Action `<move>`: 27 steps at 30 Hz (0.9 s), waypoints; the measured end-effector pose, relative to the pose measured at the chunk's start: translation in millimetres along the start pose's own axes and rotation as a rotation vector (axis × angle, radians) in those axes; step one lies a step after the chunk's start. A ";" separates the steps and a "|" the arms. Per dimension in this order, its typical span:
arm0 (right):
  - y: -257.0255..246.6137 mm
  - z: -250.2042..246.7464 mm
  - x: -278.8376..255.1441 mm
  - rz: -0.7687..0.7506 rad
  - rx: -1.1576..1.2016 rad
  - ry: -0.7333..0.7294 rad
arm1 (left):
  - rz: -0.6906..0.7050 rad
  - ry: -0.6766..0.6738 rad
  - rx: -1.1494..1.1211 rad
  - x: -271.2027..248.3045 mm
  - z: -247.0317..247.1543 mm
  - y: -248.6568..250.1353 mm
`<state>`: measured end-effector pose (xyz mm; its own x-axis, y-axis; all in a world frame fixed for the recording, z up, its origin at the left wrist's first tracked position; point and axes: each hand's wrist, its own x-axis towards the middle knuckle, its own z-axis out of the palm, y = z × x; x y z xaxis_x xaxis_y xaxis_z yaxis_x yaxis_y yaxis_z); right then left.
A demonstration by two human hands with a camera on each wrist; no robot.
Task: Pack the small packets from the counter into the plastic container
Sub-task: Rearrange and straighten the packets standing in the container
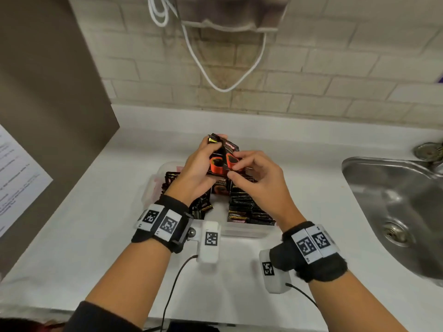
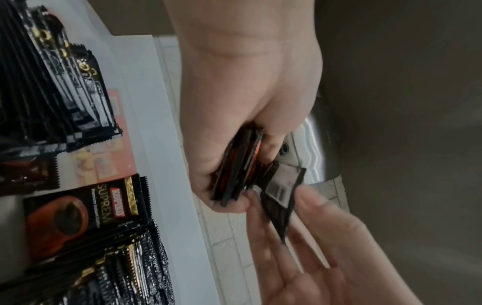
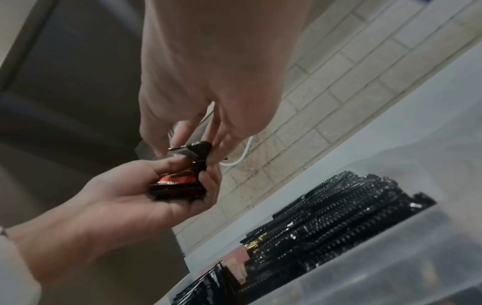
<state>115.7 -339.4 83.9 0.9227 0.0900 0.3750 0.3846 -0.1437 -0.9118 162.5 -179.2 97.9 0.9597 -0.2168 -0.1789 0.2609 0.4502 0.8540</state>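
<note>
Left hand [image 1: 200, 168] grips a stack of packets [image 1: 219, 161] above the container [image 1: 244, 232]; right hand [image 1: 251, 173] pinches one packet's edge. Light, slick foil, probably slides; best pinched across flat faces.

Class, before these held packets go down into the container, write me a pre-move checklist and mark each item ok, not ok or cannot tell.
1. Left hand grips the held stack of packets: ok.
2. Right hand pinches one packet at the stack's edge: ok.
3. Held packets squared up: not ok, they are fanned.
4. Plastic container sits under the hands, lid off: ok.
5. Free gap among the packed rows: ok, an opening shows between the two groups.
6. Loose packets left on the counter: cannot tell.
</note>
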 end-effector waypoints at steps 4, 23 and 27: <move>-2.0 8.4 12.3 0.015 -0.052 -0.020 | 0.030 0.016 0.053 4.5 -1.2 6.4; 10.8 25.8 61.0 0.361 -0.349 -0.233 | -0.077 -0.110 0.483 31.2 -45.9 -11.0; 23.7 24.3 62.0 0.325 -0.513 -0.322 | -0.095 -0.017 0.691 32.7 -49.7 -19.3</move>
<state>181.4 -313.3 81.4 0.9697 0.2403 -0.0452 0.1275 -0.6545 -0.7452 194.1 -151.9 51.2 0.9327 -0.2442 -0.2653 0.2117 -0.2246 0.9512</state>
